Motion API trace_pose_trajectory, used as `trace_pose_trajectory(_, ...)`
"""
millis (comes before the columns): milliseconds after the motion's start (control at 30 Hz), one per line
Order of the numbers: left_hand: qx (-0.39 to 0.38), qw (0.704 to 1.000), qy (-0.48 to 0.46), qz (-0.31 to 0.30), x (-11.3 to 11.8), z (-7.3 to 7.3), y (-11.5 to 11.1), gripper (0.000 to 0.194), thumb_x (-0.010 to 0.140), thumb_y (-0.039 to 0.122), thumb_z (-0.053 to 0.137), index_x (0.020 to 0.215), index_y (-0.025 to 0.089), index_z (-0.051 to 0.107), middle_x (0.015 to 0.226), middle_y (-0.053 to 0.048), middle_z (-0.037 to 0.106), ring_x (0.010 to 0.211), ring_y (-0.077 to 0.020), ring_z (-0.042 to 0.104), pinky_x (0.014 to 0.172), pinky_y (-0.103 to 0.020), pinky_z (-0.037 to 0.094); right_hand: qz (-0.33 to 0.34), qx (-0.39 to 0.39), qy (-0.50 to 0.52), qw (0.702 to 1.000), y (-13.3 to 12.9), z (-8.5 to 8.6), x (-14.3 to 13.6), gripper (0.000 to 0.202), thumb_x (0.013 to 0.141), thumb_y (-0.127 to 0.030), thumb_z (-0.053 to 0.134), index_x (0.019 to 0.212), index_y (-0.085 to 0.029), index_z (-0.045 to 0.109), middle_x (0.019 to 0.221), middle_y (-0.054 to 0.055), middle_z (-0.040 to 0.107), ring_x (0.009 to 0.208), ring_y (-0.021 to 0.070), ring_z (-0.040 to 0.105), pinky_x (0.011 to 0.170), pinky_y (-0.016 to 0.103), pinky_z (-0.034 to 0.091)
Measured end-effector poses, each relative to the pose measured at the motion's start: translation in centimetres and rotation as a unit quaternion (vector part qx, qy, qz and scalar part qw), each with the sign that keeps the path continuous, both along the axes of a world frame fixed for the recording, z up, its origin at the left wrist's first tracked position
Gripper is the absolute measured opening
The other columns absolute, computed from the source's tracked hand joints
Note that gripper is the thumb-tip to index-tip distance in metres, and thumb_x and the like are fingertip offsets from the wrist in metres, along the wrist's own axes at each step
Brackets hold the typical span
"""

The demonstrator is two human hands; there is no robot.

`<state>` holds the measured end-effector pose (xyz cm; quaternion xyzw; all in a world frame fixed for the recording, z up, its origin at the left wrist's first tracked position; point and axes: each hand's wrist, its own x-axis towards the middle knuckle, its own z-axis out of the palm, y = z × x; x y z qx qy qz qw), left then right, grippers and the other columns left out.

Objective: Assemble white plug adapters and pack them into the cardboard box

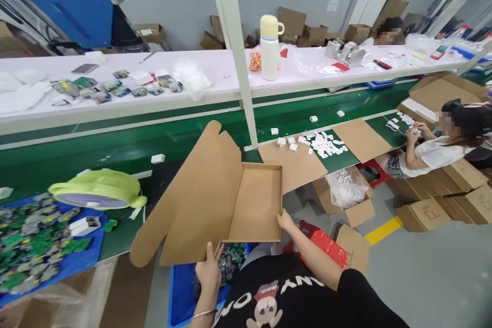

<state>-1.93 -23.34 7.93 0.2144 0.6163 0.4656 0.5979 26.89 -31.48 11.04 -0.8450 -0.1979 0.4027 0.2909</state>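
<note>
A brown cardboard box [257, 200], with its lid flap [207, 200] folded out to the left, is held in front of me above the floor and bench edge. My left hand [209, 269] grips its near edge by the lid fold, thumb on top. On the right, my right hand [285, 220] pinches the box's right side wall near the front corner. Nothing lies inside the tray part of the box. Beneath it, a blue bin [180, 287] holding small dark and green parts is partly hidden by the box and my left hand.
A green fan [102, 187] and a blue tray [94, 236] of circuit boards are at left. White pieces [326, 144] and cardboard sheets [361, 139] lie right. A bottle [269, 56] stands on the shelf. A co-worker [442, 148] sits at right; a red stool [326, 248] is near my right arm.
</note>
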Motion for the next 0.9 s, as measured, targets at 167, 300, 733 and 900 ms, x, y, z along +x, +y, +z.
trace_pose_trajectory(167, -0.084, 0.993, -0.068, 0.048, -2.1, -1.5, 4.9, 0.029, 0.097, 0.024, 0.063, 0.126, 0.023, 0.063, 0.118, -0.007, 0.072, 0.103, -0.0190, 0.074, 0.090, -0.039, 0.066, 0.062, -0.130, -0.056, 0.988, 3.7, -2.9, 0.1, 0.035, 0.102, -0.042, 0.059, 0.124, -0.016, 0.066, 0.125, 0.011, 0.069, 0.115, 0.0240, 0.067, 0.103, 0.048, 0.054)
trace_pose_trajectory(300, -0.180, 0.975, -0.114, 0.058, -1.0, -3.6, 6.5, 0.026, 0.100, 0.022, 0.057, 0.124, 0.023, 0.063, 0.109, -0.005, 0.072, 0.086, -0.0133, 0.071, 0.075, -0.025, 0.063, 0.101, -0.198, -0.097, 0.970, 5.8, -3.1, 1.7, 0.036, 0.100, -0.041, 0.063, 0.127, -0.017, 0.064, 0.129, 0.010, 0.066, 0.112, 0.0228, 0.067, 0.097, 0.046, 0.057)
trace_pose_trajectory(733, -0.276, 0.944, -0.171, 0.050, 2.3, -6.1, 7.2, 0.027, 0.101, 0.042, 0.055, 0.104, 0.016, 0.064, 0.086, -0.005, 0.064, 0.072, -0.0129, 0.063, 0.066, -0.022, 0.057, 0.190, -0.101, -0.136, 0.967, 14.5, -1.4, 7.0, 0.043, 0.105, -0.046, 0.050, 0.133, -0.016, 0.063, 0.123, 0.012, 0.071, 0.115, 0.0230, 0.065, 0.104, 0.039, 0.048)
trace_pose_trajectory(900, -0.274, 0.958, -0.078, 0.030, 3.0, -5.2, 6.4, 0.035, 0.101, 0.051, 0.047, 0.092, 0.018, 0.057, 0.080, -0.003, 0.059, 0.068, -0.0149, 0.059, 0.065, -0.027, 0.055, 0.171, -0.047, -0.061, 0.982, 8.2, -1.9, 8.6, 0.035, 0.103, -0.041, 0.052, 0.122, -0.018, 0.071, 0.111, 0.007, 0.077, 0.105, 0.0204, 0.069, 0.095, 0.029, 0.050)
